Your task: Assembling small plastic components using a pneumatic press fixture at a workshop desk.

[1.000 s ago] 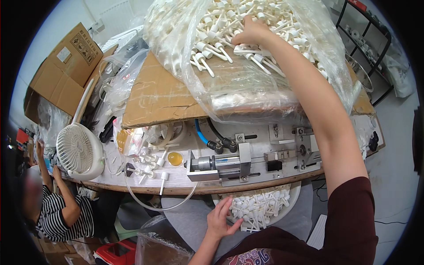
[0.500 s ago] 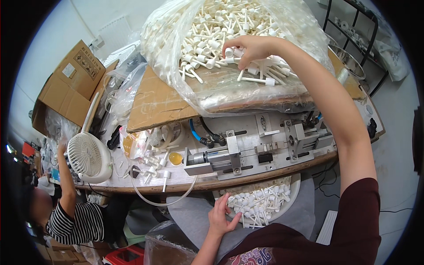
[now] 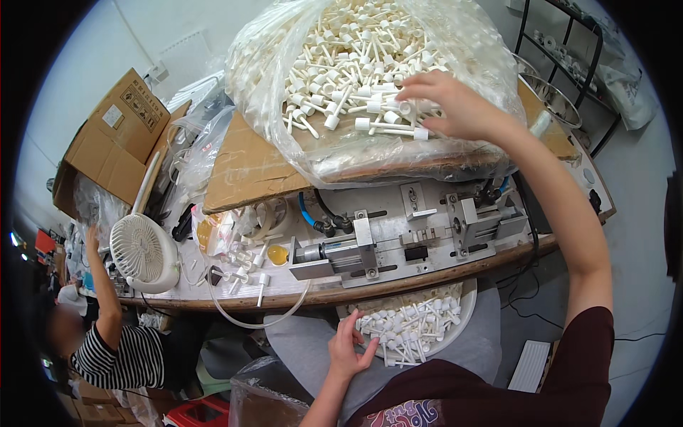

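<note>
Upper centre, my right hand [image 3: 452,108] curves with bent fingers over the heaped white capped sticks [image 3: 370,53], though I cannot tell if it grips any, while lower centre my left hand [image 3: 347,353] spreads open at the bowl's [image 3: 469,310] edge.

Sticks [image 3: 363,67] in bag [image 3: 260,78] behind machine [image 3: 415,252], more sticks [image 3: 413,324] in bowl [image 3: 469,302] before it, fan [image 3: 142,249] left (carton [image 3: 107,132] behind that)

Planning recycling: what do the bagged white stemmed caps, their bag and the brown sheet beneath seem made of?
White stemmed caps: probably moulded plastic, smooth and uniform. Bag: likely plastic film, clear, glossy, wrinkled. Brown sheet: apparently cardboard, matt, creased.
</note>
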A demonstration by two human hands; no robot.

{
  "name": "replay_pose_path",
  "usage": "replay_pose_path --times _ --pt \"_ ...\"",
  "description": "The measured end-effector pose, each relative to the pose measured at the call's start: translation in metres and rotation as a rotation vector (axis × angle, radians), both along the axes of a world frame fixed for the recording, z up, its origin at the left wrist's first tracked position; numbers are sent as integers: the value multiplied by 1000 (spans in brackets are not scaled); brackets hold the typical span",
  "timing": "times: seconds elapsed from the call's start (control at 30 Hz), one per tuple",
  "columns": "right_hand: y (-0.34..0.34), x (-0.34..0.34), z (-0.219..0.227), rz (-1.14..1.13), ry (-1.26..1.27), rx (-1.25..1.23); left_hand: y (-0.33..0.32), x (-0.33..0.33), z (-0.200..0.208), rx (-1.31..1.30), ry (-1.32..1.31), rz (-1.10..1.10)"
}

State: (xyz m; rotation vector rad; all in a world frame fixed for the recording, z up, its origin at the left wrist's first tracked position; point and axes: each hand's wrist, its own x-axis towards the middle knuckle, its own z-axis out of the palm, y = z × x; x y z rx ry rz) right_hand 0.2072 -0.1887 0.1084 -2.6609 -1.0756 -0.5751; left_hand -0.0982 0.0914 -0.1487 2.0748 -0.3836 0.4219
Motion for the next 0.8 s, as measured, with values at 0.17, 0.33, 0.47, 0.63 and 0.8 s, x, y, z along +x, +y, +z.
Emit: replay_pose_path --times 0.17,0.33,0.47,0.63,0.8 --pt "3 -2 -12 -4 -241 -183 -11 -6 18 -45 -64 -24" --pt "-15 -12 -14 33 -298 96 -34 3 73 -19 -199 -138" --pt "-26 -22 3 -135 242 560 -58 26 144 -149 -258 -244" --pt "-36 -30 -5 -85 436 948 -92 45 229 -897 -163 -467" --pt "-21 -45 -22 -86 445 985 -118 48 252 -1375 -232 -972"
